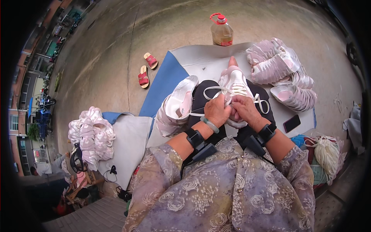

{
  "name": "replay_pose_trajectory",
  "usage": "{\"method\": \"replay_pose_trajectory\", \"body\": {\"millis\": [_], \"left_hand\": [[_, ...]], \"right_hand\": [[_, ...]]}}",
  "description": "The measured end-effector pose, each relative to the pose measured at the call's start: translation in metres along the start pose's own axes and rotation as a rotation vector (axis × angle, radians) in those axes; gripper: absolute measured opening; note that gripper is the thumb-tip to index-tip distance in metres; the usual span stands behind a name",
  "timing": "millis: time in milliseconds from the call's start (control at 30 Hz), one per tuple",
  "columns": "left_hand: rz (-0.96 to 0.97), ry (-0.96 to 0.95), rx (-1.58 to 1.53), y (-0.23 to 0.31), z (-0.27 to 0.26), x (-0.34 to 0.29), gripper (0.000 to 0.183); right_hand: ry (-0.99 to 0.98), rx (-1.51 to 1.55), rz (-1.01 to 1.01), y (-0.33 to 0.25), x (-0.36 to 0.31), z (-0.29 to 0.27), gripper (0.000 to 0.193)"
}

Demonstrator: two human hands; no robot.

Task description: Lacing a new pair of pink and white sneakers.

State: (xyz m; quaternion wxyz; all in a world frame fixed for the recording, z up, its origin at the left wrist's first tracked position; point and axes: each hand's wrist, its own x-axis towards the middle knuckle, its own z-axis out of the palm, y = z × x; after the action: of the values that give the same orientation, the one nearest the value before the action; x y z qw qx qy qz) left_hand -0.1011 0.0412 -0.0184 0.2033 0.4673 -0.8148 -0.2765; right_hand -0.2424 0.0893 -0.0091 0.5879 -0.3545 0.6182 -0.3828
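A white and pale pink sneaker [232, 78] lies across my lap, its toe pointing away from me. A white shoelace [197, 114] is threaded through its upper eyelets, with loose loops standing out to both sides. My left hand [217, 111] pinches the lace over the shoe's opening. Close beside it, almost touching, my right hand [245, 111] is closed on the lace too. The fingertips overlap the shoe's collar, so the exact grip is partly hidden. A nested row of similar shoe uppers [168, 120] leans against my left leg.
More stacked shoe uppers [270, 62] lie at the far right, and a heap of them [91, 135] at the left. A phone [291, 123] rests on the grey sheet [201, 58]. Beyond are a red-capped jug [222, 33] and red sandals [143, 77]. White laces [326, 152] hang bundled at right.
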Motion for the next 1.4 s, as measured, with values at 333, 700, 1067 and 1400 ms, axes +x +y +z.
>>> {"method": "replay_pose_trajectory", "body": {"millis": [333,700,1067,1400], "left_hand": [[0.095,0.087,-0.071,-0.004,0.004,-0.002,0.019],[0.059,-0.012,-0.173,-0.003,-0.002,0.002,0.022],[0.174,-0.029,-0.081,-0.001,-0.008,-0.004,0.027],[-0.045,0.023,-0.217,-0.003,-0.003,0.014,0.017]], "right_hand": [[-0.024,0.045,0.047,-0.005,0.000,-0.003,0.011],[0.049,0.030,-0.009,0.010,0.006,0.004,0.012],[0.206,-0.483,-0.082,0.045,-0.121,-0.136,0.020],[0.234,-0.647,-0.088,0.070,-0.120,-0.144,0.015]]}}
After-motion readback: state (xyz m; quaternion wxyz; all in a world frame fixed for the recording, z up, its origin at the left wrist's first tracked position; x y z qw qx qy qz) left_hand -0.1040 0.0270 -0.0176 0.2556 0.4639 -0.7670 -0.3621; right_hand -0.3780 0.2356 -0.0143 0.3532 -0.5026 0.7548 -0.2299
